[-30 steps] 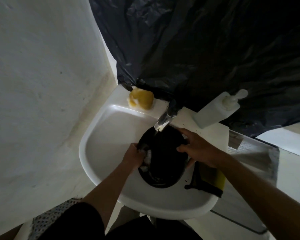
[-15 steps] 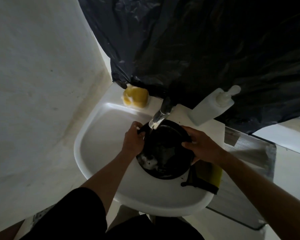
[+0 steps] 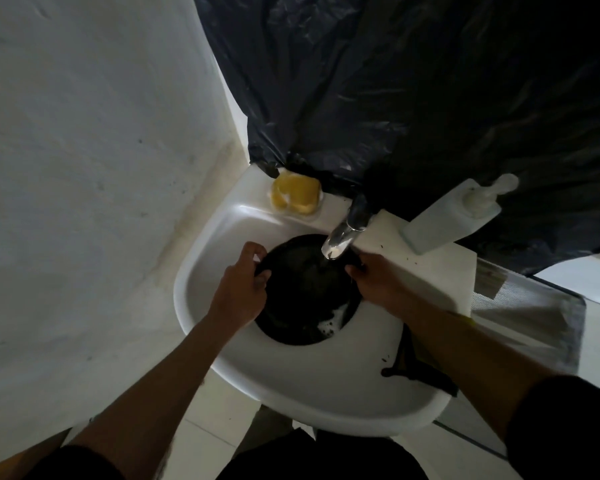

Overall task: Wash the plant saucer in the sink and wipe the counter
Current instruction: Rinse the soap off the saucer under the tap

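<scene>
The black round plant saucer [image 3: 302, 299] lies in the white sink [image 3: 222, 237] under the metal tap [image 3: 343, 233], from which water runs onto it. White foam sits at the saucer's lower right. My left hand [image 3: 239, 289] grips the saucer's left rim. My right hand [image 3: 385, 282] holds its right rim, the fingers curled over the edge. A small white bit shows at my left fingertips; I cannot tell what it is.
A yellow sponge [image 3: 295, 195] rests on the sink's back left corner. A white pump bottle [image 3: 454, 216] stands on the back right ledge. A dark cloth [image 3: 416, 372] hangs over the sink's right rim. A black plastic sheet [image 3: 430, 98] hangs behind; a white wall [image 3: 84, 168] on the left.
My left hand has slid from the saucer's lower left up along its left rim. The foam inside has shifted toward the lower right. My right hand has stayed on the right rim.
</scene>
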